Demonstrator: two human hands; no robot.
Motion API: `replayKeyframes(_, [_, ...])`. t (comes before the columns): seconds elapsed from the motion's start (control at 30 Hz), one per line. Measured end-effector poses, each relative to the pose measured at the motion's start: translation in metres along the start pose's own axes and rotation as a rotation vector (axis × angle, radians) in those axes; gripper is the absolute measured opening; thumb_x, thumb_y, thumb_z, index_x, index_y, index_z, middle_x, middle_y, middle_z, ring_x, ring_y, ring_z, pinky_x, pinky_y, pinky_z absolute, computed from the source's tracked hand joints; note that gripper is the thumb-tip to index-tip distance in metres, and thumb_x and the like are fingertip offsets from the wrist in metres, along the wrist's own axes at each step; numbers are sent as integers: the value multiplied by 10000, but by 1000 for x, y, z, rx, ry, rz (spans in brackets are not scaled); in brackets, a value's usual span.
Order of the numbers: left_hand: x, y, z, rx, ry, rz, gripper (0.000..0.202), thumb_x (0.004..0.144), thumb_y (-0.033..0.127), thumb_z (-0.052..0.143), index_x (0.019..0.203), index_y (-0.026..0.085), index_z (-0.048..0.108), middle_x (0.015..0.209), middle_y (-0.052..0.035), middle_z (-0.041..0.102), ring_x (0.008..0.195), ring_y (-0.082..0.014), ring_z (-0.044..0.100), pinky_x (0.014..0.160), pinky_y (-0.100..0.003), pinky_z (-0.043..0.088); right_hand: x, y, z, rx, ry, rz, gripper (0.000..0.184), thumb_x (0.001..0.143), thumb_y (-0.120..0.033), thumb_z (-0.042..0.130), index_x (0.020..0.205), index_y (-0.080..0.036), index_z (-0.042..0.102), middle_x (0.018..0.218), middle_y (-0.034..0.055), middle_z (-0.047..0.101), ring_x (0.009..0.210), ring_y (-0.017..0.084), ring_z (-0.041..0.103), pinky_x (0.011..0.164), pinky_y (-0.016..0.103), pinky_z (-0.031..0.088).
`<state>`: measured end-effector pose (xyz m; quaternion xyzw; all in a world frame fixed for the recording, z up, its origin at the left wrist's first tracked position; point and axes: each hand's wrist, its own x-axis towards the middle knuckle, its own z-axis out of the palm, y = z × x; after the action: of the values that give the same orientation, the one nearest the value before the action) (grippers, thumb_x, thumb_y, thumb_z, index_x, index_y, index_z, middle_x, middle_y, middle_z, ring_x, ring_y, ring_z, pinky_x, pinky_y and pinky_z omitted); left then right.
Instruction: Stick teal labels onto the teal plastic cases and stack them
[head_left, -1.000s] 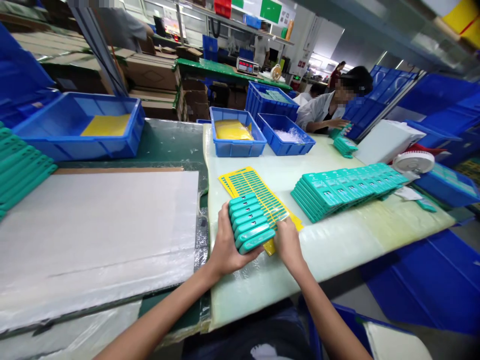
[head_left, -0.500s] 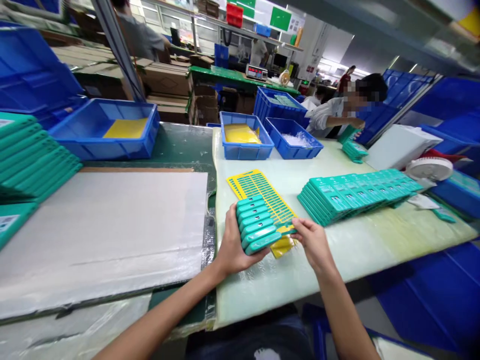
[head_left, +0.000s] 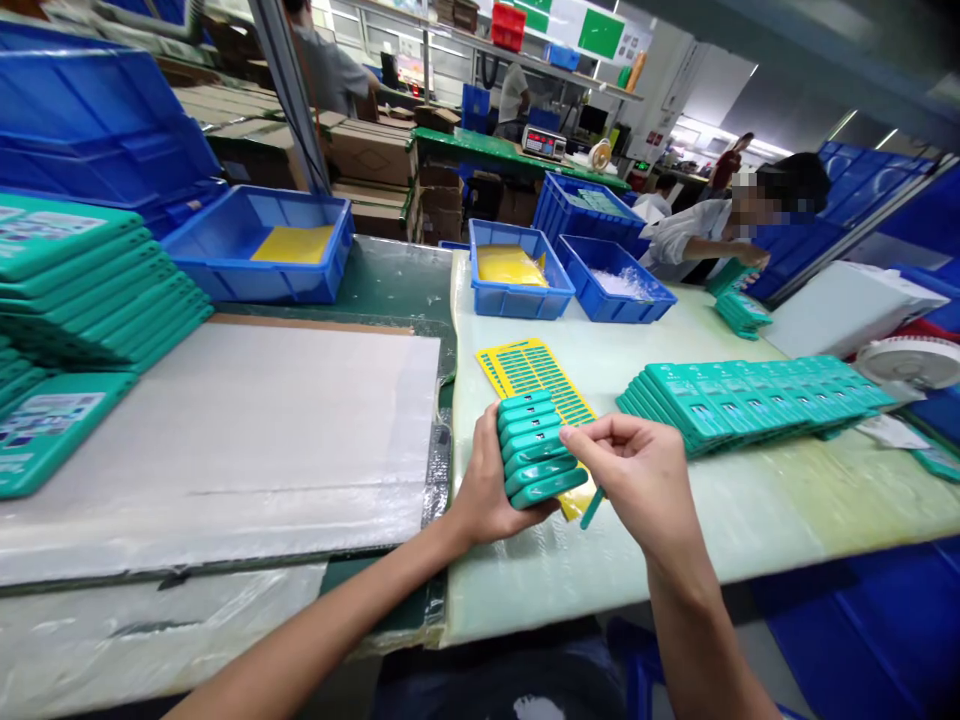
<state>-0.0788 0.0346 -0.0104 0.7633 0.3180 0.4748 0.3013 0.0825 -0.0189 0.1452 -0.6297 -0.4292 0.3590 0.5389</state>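
Left hand point(head_left: 484, 490) grips a fanned stack of teal cases point(head_left: 536, 450) from its left side, fingers curled under, thumb on the near edge; the stack sits just above the pale table point(head_left: 675, 540), over the near end of the yellow label sheet point(head_left: 536, 370). Right hand point(head_left: 641, 475) is at 3 o'clock of the stack, just beside it, fingers pinched narrow on a small teal strip point(head_left: 591, 508) that hangs down at the hand's 7 o'clock; index and thumb tips touch or nearly touch the stack's right edge, hard to say which. Label sheet runs off toward 12 o'clock from the stack. Long row of teal cases point(head_left: 750, 400) lies at 2 o'clock of the right hand, well apart. Two blue bins point(head_left: 517, 300) at 12 o'clock, one with yellow sheets, one with clear bits. White board point(head_left: 217, 430) at 9 o'clock of the left hand, more teal cases point(head_left: 82, 290) piled beyond it. A co-worker point(head_left: 705, 235) sits at 1 o'clock, far end of the table.
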Motion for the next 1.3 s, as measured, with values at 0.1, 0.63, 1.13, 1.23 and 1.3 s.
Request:
replayKeyframes(0.1, [2,2,1,-31,15,9,1397,784,621,946,1749,281,-6,1641,-233,345,1529,-504,458,1263,-759,429,-1,0,2,-32,-2,11,309,710,-427,895,661,-148,773,557,0,590,525,98,475,521,248,428])
replayKeyframes(0.63, [0,-2,1,-28,-6,-2,1423,793,609,946,1748,298,-62,1669,-247,290,1564,-533,412,1263,-797,406,4,-6,7,-403,-30,-55,309,739,-462,721,625,-176,742,523,-5,512,543,132,411,578,316,315])
replayKeyframes(1.13, [1,2,0,-39,3,7,1416,777,574,974,1752,270,-6,1665,-245,330,1557,-501,434,1291,-757,396,23,-24,-23,-23,-111,-105,400,664,-354,950,988,-131,873,725,28,726,635,180,708,613,296,598])
replayKeyframes(1.23, [2,2,-1,-50,-5,-4,1424,761,561,983,1745,277,-7,1656,-241,331,1548,-502,441,1276,-752,418,22,-12,-4,-57,-103,-58,359,677,-323,902,973,-121,868,710,34,734,609,174,701,571,272,565])
replayKeyframes(1.3, [2,2,-1,-54,-7,-3,1405,779,588,962,1746,298,-16,1661,-235,319,1550,-511,432,1260,-773,421,23,-9,2,-79,-104,-29,318,668,-313,882,921,-121,863,685,37,729,602,169,687,557,259,543])
